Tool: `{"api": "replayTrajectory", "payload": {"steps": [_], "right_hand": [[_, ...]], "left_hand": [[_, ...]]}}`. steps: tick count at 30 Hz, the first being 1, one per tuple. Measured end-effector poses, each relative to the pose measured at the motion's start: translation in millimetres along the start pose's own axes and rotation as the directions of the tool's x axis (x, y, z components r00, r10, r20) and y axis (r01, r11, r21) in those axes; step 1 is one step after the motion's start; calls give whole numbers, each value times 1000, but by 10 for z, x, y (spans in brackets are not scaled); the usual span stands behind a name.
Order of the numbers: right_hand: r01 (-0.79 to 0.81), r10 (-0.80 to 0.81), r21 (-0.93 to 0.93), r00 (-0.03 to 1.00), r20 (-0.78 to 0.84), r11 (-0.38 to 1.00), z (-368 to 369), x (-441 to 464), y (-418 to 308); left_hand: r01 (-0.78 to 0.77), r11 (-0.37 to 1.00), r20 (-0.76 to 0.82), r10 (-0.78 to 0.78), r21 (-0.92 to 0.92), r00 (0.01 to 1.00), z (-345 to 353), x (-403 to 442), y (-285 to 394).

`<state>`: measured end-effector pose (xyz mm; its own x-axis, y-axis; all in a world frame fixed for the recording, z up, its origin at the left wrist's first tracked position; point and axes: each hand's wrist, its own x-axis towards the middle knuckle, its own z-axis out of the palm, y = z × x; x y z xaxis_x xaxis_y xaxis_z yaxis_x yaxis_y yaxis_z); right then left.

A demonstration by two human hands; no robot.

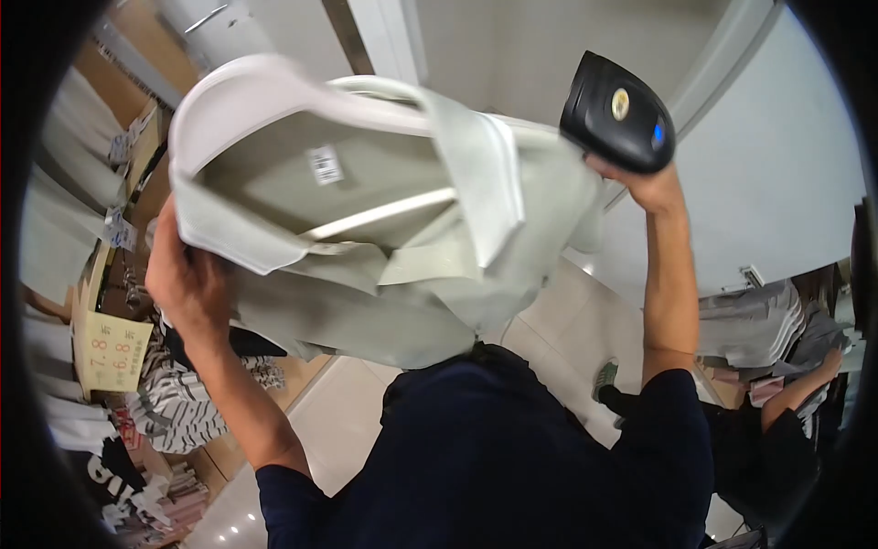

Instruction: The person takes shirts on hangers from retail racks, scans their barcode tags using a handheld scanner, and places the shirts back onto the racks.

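Pale grey-green garment [384, 316] with a collar, held up at chest height in front of the person, its neck opening facing the camera; small white label [325, 165] inside; white hanger bar [380, 215] runs slantwise across the opening; a pale pinkish-white band [233, 101], blurred, arches over the neck.

Left hand [187, 284] closed around the garment's edge at the collar side, fingers partly hidden by cloth; right hand [645, 183] wrapped round a black scanner [620, 114], its rounded head upward, blue light showing; the scanner is beside the garment's right edge; whether the right hand also grips cloth, cannot tell.

Left side: shelves with folded clothes, yellow price sign [116, 352] in front, striped clothes [178, 407] lower down; right side: grey clothes [754, 320] hanging below a white panel [777, 174]; another person [764, 457] in black at lower right, one arm reaching toward those clothes; pale tiled floor [343, 412] below.
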<state>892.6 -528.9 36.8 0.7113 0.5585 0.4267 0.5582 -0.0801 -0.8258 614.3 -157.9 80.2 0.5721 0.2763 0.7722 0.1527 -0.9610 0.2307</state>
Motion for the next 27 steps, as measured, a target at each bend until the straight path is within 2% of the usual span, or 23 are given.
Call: {"api": "replayTrajectory", "payload": {"steps": [1,2,3,4,6,8,10,12,14,16,17,18,20,24,27], "right_hand": [[-49,24,277,996,90,960,15,68,52],[-138,103,331,987,120,933,-51,52,312],[-224,182,316,971,158,922,-74,3,572],[-309,258,297,946,197,904,-33,-68,825],[-491,429,294,868,251,820,252,-285,1271],[-612,518,245,778,356,752,562,-596,1975],[-717,611,308,696,377,625,987,-952,2464],[-790,709,367,608,358,492,1468,-1353,3006],[-860,768,384,486,417,336,1837,-1688,3331],[-875,815,445,394,425,191,2149,-1912,3439],[-873,828,466,363,427,143,2306,-2004,3511],[-869,841,483,337,423,106,2466,-2074,3586],[-860,834,509,307,459,37,2748,-2138,3648],[-847,799,517,224,558,-124,3458,-2193,3649],[-783,748,565,207,631,-260,3923,-2162,3446]], "left_hand": [[15,999,-28,-16,-31,999,-25,-29,-76],[32,998,-56,-35,-59,998,-50,-47,-127],[36,995,-71,-43,-92,997,-97,-55,-182],[74,997,-68,-75,-26,995,-174,-77,-286],[65,997,-145,-70,-34,987,-301,-83,-473],[129,982,-203,-156,-139,967,-416,-119,-695],[135,979,-276,-173,-154,945,-576,-119,-945],[153,985,-318,-169,-75,933,-797,-97,-1122],[151,987,-347,-158,-48,924,-1043,-100,-1293],[142,990,-341,-124,28,932,-1271,-90,-1275],[185,980,-326,-151,75,933,-1376,-84,-1193],[186,976,-378,-131,113,917,-1470,-106,-1221],[189,979,-397,-142,81,907,-1619,-122,-1106],[267,952,-455,-172,152,874,-1957,-232,-898],[347,871,-474,-157,347,867,-2151,-326,-628]]}}
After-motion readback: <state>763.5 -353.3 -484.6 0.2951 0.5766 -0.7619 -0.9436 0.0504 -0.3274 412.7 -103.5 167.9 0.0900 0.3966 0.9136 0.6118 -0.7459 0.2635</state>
